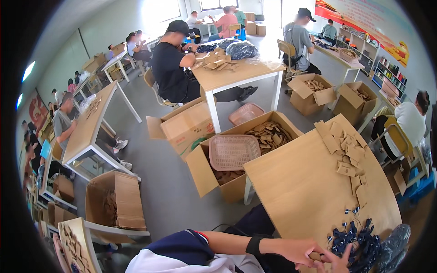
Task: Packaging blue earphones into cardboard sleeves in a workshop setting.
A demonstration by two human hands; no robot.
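At the lower right, over the near end of the wooden table, my two hands come together. My left hand, below a black wristband, has its fingers closed on a small brown cardboard piece. My right hand meets it from the other side, its fingers curled at the same piece and one finger pointing up. Just beyond my right hand lies a heap of earphones with dark blue cords and pale buds. A dark plastic bag rests beside them.
Flat cardboard pieces lie scattered along the table's far right side. Beyond the table stands an open carton of cardboard pieces with a pink basket on it. Several people sit working at other tables. More cartons stand on the floor.
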